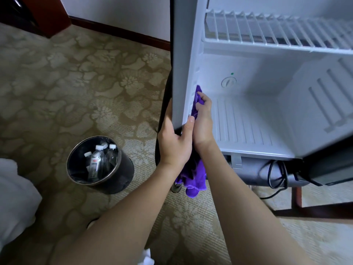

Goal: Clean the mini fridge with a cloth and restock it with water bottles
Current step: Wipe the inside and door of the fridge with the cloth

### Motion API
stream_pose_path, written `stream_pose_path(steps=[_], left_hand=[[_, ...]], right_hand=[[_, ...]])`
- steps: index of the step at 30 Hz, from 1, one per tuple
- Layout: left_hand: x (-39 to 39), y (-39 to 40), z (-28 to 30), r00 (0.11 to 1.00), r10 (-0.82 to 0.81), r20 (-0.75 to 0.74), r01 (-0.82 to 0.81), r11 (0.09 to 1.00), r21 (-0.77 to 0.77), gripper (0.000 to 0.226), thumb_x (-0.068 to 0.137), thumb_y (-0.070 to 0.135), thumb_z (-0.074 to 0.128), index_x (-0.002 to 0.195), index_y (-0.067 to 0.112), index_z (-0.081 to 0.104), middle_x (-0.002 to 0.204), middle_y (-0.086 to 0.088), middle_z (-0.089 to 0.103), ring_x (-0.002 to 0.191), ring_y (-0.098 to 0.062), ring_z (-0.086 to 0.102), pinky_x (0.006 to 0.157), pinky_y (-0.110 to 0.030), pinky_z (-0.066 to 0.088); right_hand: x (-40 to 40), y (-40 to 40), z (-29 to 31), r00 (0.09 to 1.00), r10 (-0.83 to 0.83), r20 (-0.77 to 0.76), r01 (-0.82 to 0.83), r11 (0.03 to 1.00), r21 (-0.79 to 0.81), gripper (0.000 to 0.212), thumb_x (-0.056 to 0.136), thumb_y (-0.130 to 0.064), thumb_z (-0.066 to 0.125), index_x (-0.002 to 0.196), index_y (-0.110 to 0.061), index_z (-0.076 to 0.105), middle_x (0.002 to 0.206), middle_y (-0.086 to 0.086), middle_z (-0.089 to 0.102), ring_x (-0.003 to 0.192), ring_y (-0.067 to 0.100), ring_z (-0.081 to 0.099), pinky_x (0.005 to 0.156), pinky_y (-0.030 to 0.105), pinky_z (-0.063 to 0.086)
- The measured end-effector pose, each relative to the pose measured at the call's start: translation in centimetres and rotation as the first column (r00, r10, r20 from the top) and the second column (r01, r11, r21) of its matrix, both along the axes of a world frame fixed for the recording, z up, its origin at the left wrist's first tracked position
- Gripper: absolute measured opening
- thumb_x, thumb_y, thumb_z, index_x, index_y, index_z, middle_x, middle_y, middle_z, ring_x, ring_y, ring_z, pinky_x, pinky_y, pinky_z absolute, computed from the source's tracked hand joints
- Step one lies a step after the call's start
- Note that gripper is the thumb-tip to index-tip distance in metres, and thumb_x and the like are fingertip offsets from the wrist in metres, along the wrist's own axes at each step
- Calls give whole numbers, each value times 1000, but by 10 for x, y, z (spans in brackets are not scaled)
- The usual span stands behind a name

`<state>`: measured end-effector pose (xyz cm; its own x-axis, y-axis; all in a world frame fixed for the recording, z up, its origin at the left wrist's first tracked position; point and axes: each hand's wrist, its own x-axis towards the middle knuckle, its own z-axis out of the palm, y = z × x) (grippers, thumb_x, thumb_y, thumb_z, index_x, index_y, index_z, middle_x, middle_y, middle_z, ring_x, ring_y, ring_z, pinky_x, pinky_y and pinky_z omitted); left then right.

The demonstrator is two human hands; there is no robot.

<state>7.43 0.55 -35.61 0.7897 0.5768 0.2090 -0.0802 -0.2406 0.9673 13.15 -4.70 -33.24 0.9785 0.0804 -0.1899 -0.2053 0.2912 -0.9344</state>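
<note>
At the fridge's left wall: I crouch before the open mini fridge, both hands at its front edge.
Left hand: fingers and thumb curled round the edge of the left side panel, gripping it to steady the cabinet.
Right hand: fingers curled on the cloth, pressing a bunched part against the inner left wall.
Cloth, look: vivid purple, plush, stitched hem; the upper part is wadded under my fingers, the rest hangs below my wrists, short of the carpet.
Cloth, handling: light, soft and limp, I judge; it will fold and slip, so best held as a wad in the palm.
Fridge, look: white ribbed floor, wire shelf above, round dial on the back wall; no stock inside.
Water bottles: several clear, white-capped, standing in a black bin on the carpet, well apart to my left.
Bottles, handling: probably smooth and light; grip round the body.
</note>
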Motion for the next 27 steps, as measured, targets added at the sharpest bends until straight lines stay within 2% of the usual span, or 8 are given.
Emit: stream_pose_path(steps=[5, 8, 10, 14, 19, 23, 25, 27], left_hand=[[-3, 1, 4, 999, -24, -39, 24, 1000, -8, 61, 90, 46, 62, 138, 11, 51, 128, 0, 66, 120, -11, 62, 101, -40, 50], [-8, 5, 8, 994, -70, -83, 70, 998, -6, 61, 89, 46, 61, 136, 8, 51, 126, 0, 68, 116, -10, 64, 99, -38, 51], [-15, 5, 13, 989, -99, -108, 95, 994, -47, 59, 88, 44, 59, 134, 8, 52, 123, 1, 69, 115, -9, 64, 100, -38, 50], [-35, 3, 11, 973, -159, -166, 145, 985, -93, 64, 85, 51, 52, 139, 16, 51, 127, 5, 68, 119, -8, 62, 105, -39, 47], [-51, -2, 11, 956, -152, -253, 128, 986, -106, 69, 88, 57, 47, 150, 27, 42, 140, 5, 60, 129, -8, 54, 111, -36, 42], [-50, -1, 25, 977, -148, -157, 129, 984, -125, 68, 92, 54, 49, 151, 20, 42, 148, 3, 53, 135, -3, 47, 115, -31, 37], [-43, 1, 43, 987, -131, -95, 120, 986, -112, 54, 101, 37, 52, 150, 16, 44, 145, 1, 55, 131, 1, 49, 112, -25, 37], [-33, 1, 61, 990, -141, -30, 136, 984, -113, 52, 100, 36, 50, 148, 16, 46, 142, 1, 59, 130, -4, 53, 112, -32, 40]], right_hand=[[-44, -7, 7, 1000, 0, 25, 2, 996, -89, 32, 101, -14, 39, 132, -19, 48, 99, -20, 62, 78, -3, 59, 65, 6, 43], [-70, -7, 4, 1000, -11, -27, 9, 998, -65, 30, 99, -25, 44, 127, -34, 52, 117, -19, 64, 106, 4, 62, 79, 12, 46], [-82, -6, 3, 999, -27, -37, 24, 998, -62, 32, 100, -23, 41, 125, -40, 53, 124, -11, 63, 114, 6, 59, 88, 18, 46], [-101, -6, 3, 998, -66, -8, 65, 993, -103, 36, 100, -15, 37, 126, -35, 52, 111, -22, 64, 102, -7, 59, 86, 12, 44], [-116, -8, 6, 991, -119, 63, 125, 986, -107, 34, 100, -5, 35, 120, -22, 56, 109, -15, 62, 98, -9, 57, 84, 7, 41], [-114, -6, 20, 976, -123, 179, 144, 984, -110, 36, 100, -2, 34, 123, -20, 54, 122, -6, 60, 114, 1, 54, 96, 11, 40], [-107, -5, 35, 968, -109, 228, 135, 985, -105, 36, 100, -3, 34, 123, -23, 53, 123, -9, 59, 113, -2, 53, 94, 8, 38], [-97, -4, 50, 956, -93, 277, 124, 988, -96, 36, 100, -3, 34, 124, -24, 51, 121, -14, 58, 110, -6, 53, 89, 5, 37]])
